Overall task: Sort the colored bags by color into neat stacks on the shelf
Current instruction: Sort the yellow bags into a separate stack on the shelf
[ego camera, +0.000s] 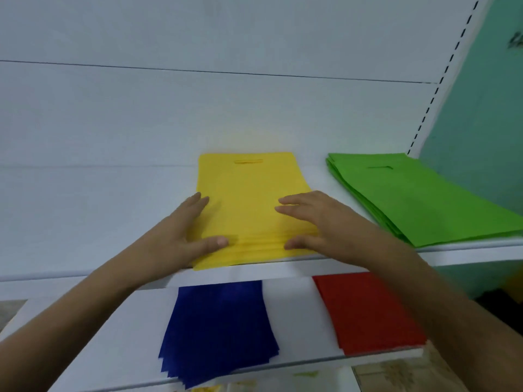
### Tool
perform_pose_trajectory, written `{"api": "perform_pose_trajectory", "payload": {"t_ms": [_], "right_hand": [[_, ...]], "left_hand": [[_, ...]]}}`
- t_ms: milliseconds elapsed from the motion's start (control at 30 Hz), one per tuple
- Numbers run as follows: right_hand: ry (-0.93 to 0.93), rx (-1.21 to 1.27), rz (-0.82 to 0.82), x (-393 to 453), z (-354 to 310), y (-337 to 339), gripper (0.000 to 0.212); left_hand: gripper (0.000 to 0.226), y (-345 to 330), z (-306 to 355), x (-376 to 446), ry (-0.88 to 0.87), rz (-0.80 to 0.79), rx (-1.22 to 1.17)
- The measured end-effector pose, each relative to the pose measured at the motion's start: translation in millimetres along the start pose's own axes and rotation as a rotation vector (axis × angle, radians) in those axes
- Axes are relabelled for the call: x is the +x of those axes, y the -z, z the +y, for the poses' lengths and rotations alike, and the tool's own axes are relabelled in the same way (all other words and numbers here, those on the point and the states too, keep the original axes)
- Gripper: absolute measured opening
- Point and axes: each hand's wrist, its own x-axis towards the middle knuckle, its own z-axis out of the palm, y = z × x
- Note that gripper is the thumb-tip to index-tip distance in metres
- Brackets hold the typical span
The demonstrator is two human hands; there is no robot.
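Both hands, left hand (181,230) and right hand (317,222), fingers straight, flat against the yellow fabric bag stack (249,193), gripping nothing. Risk: a push fans the layers over the white shelf (85,193) edge.

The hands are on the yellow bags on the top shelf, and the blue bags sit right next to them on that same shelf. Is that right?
Not quite. In the head view, both the left hand and the right hand are on the yellow bags on the top shelf, but the green bags sit next to them there. The blue bags lie on the shelf below.
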Motion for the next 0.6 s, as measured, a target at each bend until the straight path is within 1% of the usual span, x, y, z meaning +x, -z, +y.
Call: {"api": "perform_pose_trajectory", "payload": {"t_ms": [67, 100, 200, 267, 333, 400, 467, 500, 533, 600], "right_hand": [[0.048, -0.034, -0.035, -1.6, 10.2, -4.5, 0.074], [0.059, -0.055, -0.050, -1.7, 12.4, -6.8, 0.072], [0.029, -0.076, -0.078, -1.9, 21.4, -12.3, 0.072], [-0.006, -0.047, -0.081, -2.8, 26.6, -15.5, 0.077], [-0.001, -0.039, -0.076, -2.0, 27.6, -19.8, 0.078], [0.006, -0.058, -0.082, -0.8, 26.0, -24.9, 0.078], [-0.016, -0.092, -0.072, 1.1, 24.1, -29.4, 0.080], [-0.038, -0.103, -0.058, 2.3, 22.1, -30.5, 0.081], [-0.066, -0.110, -0.048, 2.7, 20.6, -31.9, 0.083], [-0.140, -0.120, -0.025, 0.5, 18.0, -31.4, 0.089]], "left_hand": [[0.116, -5.6, 0.9, 0.2, -0.115, -0.053, 0.172], [0.121, -7.8, -0.9, 1.0, -0.143, -0.081, 0.213], [0.121, -9.3, -9.2, 3.5, -0.174, -0.110, 0.282], [0.120, -8.0, -14.3, 4.4, -0.173, -0.088, 0.265], [0.122, -6.4, -15.2, 5.2, -0.147, -0.069, 0.232], [0.115, -6.2, -13.6, 6.6, -0.132, -0.039, 0.202], [0.093, -8.4, -10.7, 8.5, -0.137, 0.037, 0.192], [0.087, -9.5, -10.3, 9.3, -0.128, 0.075, 0.196], [0.085, -10.6, -8.9, 8.8, -0.110, 0.101, 0.195], [0.089, -11.4, -7.5, 6.0, -0.061, 0.121, 0.186]]}}
